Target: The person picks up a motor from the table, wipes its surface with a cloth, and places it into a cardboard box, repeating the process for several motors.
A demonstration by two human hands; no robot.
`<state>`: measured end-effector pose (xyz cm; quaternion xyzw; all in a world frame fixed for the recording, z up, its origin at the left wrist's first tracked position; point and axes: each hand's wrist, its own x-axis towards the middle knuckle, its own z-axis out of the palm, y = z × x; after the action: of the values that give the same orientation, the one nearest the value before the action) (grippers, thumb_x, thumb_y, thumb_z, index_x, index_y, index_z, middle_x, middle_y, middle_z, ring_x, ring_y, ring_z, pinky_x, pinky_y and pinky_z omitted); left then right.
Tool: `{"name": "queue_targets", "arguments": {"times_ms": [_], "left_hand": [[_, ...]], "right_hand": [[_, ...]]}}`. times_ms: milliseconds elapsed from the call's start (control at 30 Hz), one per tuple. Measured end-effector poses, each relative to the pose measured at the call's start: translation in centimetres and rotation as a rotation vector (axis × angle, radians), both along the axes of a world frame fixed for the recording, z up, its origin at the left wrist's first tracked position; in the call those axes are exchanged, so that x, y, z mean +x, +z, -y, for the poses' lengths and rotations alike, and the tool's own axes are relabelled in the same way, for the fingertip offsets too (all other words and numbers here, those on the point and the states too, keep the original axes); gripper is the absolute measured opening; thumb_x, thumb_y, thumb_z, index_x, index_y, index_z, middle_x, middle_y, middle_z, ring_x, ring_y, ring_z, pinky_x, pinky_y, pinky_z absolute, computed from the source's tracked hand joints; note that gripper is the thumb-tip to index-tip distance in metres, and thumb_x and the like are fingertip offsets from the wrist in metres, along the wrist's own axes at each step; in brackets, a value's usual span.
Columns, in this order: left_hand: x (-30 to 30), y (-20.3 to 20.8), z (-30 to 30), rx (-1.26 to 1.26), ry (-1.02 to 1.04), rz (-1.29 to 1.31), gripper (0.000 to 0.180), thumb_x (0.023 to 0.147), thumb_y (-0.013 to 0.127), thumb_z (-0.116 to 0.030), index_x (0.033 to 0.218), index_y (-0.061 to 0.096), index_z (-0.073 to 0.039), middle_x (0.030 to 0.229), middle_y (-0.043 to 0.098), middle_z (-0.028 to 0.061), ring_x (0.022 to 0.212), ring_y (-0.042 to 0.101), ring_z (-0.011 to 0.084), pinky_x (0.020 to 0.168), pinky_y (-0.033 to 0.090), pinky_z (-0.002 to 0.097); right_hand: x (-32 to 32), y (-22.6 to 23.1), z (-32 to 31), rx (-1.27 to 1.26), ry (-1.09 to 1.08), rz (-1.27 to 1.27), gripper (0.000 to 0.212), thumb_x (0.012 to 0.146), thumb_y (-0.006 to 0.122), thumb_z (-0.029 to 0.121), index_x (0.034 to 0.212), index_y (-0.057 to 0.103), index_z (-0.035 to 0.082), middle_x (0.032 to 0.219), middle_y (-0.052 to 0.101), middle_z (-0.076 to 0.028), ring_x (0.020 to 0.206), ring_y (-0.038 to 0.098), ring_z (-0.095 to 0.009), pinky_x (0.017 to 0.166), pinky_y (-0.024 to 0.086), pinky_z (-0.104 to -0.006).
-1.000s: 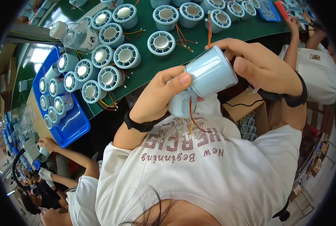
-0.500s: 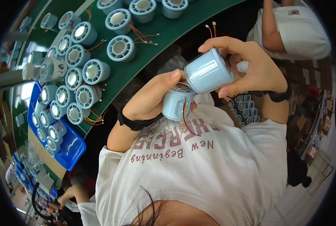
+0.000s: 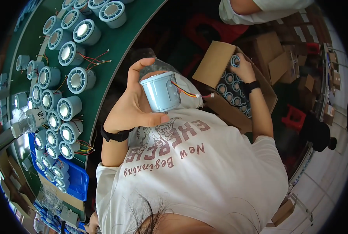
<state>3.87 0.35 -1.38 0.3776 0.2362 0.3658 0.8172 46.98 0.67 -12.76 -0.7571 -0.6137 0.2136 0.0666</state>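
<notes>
My left hand point(image 3: 129, 101) grips a light-blue cylindrical motor point(image 3: 160, 93) in front of my chest, thumb below and fingers behind. Red, yellow and black wires with small white plugs hang from the motor's side. Off to the right, my right hand point(image 3: 243, 70) is inside an open cardboard box point(image 3: 255, 117), its fingers around another light-blue motor point(image 3: 234, 61) at the box's far side. Rows of similar motors point(image 3: 231, 89) fill the box below that hand, their round vented ends facing up.
On the green table point(image 3: 103, 70) at left stand many light-blue motors point(image 3: 69, 108) with trailing wires. A blue tray point(image 3: 80, 183) holds more, near a clear plastic bottle point(image 3: 29, 119). Further cardboard boxes point(image 3: 273, 54) and a red stool point(image 3: 293, 117) are at right. Another person's sleeve point(image 3: 275, 4) shows at the top.
My right hand has moved away from my left, over to the cardboard box with its motor. My left hand has shifted left, still holding a motor. The view has turned towards the box.
</notes>
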Motion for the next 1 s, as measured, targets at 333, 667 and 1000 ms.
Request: {"name": "queue_targets", "arguments": {"times_ms": [333,667,1000], "left_hand": [[1.0,0.4,-0.5,0.33,0.206,-0.229,0.095,0.062,0.084,-0.003,0.141,0.034,-0.007,0.134,0.042,0.014,0.123,0.046,0.0212,0.102,0.042,0.0365],[0.4,0.7,-0.4,0.841,0.5,-0.466,0.111,0.055,0.092,-0.012,0.146,0.028,-0.003,0.128,0.051,0.0174,0.113,0.055,0.0231,0.092,0.046,0.0335],[0.5,1.0,-0.1,1.065,0.435,-0.463,0.102,0.061,0.084,0.0,0.148,0.03,-0.011,0.131,0.053,0.0155,0.096,0.054,0.0292,0.082,0.046,0.0351]], "right_hand": [[-3.5,1.3,1.1,-0.067,-0.123,0.22,0.057,0.081,0.071,0.023,0.129,0.046,0.005,0.108,0.063,-0.028,0.103,0.061,-0.043,0.082,0.051,-0.0477],[-17.5,17.3,0.8,0.511,0.124,-0.409,0.056,0.085,0.069,0.044,0.125,0.061,0.006,0.094,0.069,-0.011,0.076,0.062,-0.016,0.066,0.049,-0.0269],[-22.0,16.9,-0.9,-0.058,0.364,-1.134,0.071,0.082,0.07,0.053,0.125,0.057,-0.002,0.101,0.067,-0.013,0.083,0.063,-0.017,0.072,0.051,-0.0264]]}}
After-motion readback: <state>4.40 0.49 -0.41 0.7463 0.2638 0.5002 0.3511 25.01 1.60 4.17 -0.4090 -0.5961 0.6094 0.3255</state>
